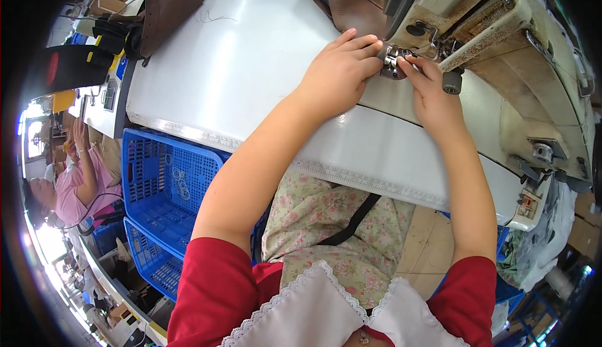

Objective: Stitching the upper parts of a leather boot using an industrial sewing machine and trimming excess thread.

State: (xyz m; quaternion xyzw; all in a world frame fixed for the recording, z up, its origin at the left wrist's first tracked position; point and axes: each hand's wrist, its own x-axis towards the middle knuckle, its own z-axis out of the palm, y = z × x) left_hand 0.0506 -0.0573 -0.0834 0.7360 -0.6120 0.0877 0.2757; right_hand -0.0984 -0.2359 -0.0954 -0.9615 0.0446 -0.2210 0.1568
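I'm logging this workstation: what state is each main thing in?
Left hand: fingers extended, beside shiny metal parts
Right hand: fingers bent, at those parts
Sewing machine: running or stopped, cannot tell
Brown piece near machine: on white tabletop
Upper blue basket: open-topped, pale loops inside
Lower blue basket: partly hidden

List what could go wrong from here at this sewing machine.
Finger injury: the left hand and right hand are both close in at the small metal parts under the sewing machine, so an unexpected start could hurt them.
Disturbed work: the brown leather piece lies just beyond the left fingertips, so a slip might nudge it.
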